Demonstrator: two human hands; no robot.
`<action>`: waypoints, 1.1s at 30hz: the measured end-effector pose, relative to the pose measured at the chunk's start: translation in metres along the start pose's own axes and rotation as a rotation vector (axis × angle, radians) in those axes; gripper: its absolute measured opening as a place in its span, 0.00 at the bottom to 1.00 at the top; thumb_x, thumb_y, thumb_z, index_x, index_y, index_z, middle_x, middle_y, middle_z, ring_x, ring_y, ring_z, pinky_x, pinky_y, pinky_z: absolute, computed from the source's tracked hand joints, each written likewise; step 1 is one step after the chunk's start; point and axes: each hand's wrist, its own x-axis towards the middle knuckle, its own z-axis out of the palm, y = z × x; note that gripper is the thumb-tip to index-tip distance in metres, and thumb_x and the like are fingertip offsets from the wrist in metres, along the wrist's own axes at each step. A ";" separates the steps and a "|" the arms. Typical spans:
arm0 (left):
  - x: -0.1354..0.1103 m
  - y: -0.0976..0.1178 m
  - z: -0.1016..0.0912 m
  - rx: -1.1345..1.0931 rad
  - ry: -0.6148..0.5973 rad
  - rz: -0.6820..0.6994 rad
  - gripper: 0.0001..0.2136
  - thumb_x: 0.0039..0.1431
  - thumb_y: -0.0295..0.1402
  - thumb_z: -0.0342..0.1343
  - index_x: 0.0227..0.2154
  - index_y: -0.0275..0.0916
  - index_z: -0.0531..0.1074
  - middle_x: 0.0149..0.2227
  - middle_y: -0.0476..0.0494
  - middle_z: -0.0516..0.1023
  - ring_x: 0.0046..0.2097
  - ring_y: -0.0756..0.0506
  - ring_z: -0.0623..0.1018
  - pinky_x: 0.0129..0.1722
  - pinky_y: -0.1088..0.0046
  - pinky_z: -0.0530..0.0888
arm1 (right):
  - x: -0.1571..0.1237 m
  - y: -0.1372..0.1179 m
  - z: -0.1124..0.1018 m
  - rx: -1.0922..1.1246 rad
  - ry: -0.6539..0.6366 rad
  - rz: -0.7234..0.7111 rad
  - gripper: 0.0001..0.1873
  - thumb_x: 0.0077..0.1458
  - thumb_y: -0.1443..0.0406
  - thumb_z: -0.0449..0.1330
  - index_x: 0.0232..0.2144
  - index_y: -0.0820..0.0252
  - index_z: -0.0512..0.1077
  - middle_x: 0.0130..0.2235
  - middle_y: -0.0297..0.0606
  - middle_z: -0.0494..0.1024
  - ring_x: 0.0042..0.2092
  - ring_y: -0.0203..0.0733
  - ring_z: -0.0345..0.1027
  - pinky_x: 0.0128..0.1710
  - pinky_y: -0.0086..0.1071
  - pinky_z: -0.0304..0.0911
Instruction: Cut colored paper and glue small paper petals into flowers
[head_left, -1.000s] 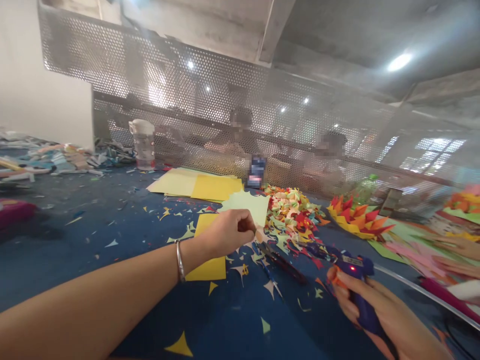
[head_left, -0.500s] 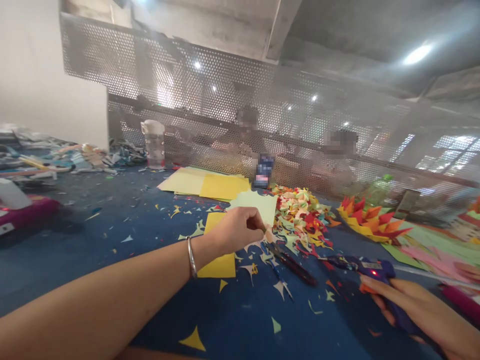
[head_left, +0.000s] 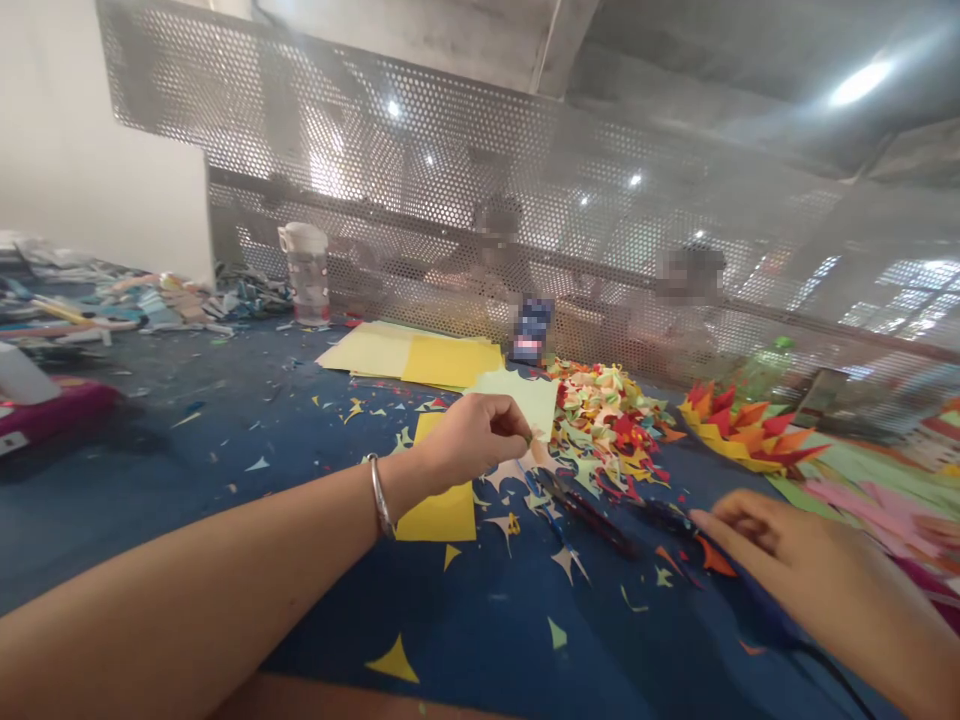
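My left hand (head_left: 469, 440), a metal bangle on its wrist, is closed in a pinch on a small paper piece (head_left: 529, 438) above the blue table (head_left: 225, 500). It hovers over a yellow sheet (head_left: 442, 512), just left of a heap of cut coloured paper (head_left: 607, 420). My right hand (head_left: 787, 560) lies low at the right with its fingers loosely stretched out over a dark blue glue gun (head_left: 754, 605). The gun rests on the table, its nozzle (head_left: 660, 515) pointing left. Dark scissors (head_left: 592, 515) lie between my hands.
Paper scraps litter the table. Yellow sheets (head_left: 412, 360), a pale green sheet (head_left: 525, 395), a lidded tumbler (head_left: 304, 275) and a phone (head_left: 531, 330) stand further back. A red-orange paper flower (head_left: 742, 435) sits right, a pink object (head_left: 45, 410) left. People sit behind a perforated screen (head_left: 450, 180).
My right hand has lowered the glue gun onto the table and loosened its fingers over it. My left hand has kept its pinch in nearly the same place.
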 end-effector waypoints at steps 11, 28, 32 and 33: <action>0.004 -0.007 -0.006 0.011 0.078 0.016 0.02 0.44 0.29 0.55 0.24 0.37 0.68 0.22 0.53 0.67 0.25 0.54 0.64 0.23 0.78 0.61 | -0.003 -0.096 0.066 -0.079 -0.439 -0.681 0.07 0.54 0.70 0.56 0.31 0.56 0.73 0.30 0.31 0.74 0.29 0.35 0.66 0.29 0.30 0.60; 0.008 -0.017 -0.002 0.036 0.069 0.019 0.02 0.45 0.29 0.54 0.25 0.38 0.69 0.22 0.53 0.69 0.24 0.54 0.65 0.24 0.77 0.61 | -0.007 -0.095 0.085 -0.101 -0.445 -0.762 0.03 0.55 0.68 0.58 0.32 0.58 0.72 0.32 0.35 0.71 0.31 0.37 0.65 0.31 0.31 0.62; 0.009 -0.016 -0.002 0.036 0.066 0.023 0.02 0.45 0.29 0.54 0.25 0.38 0.68 0.21 0.54 0.68 0.23 0.54 0.64 0.24 0.77 0.60 | -0.008 -0.093 0.088 -0.117 -0.446 -0.767 0.03 0.55 0.68 0.58 0.33 0.58 0.72 0.33 0.36 0.71 0.34 0.39 0.66 0.33 0.32 0.62; 0.008 -0.015 -0.002 0.032 0.066 0.024 0.02 0.45 0.29 0.54 0.25 0.38 0.68 0.21 0.55 0.68 0.23 0.54 0.63 0.24 0.77 0.60 | -0.008 -0.093 0.088 -0.115 -0.447 -0.766 0.04 0.55 0.69 0.58 0.33 0.59 0.73 0.33 0.37 0.71 0.35 0.39 0.66 0.33 0.32 0.62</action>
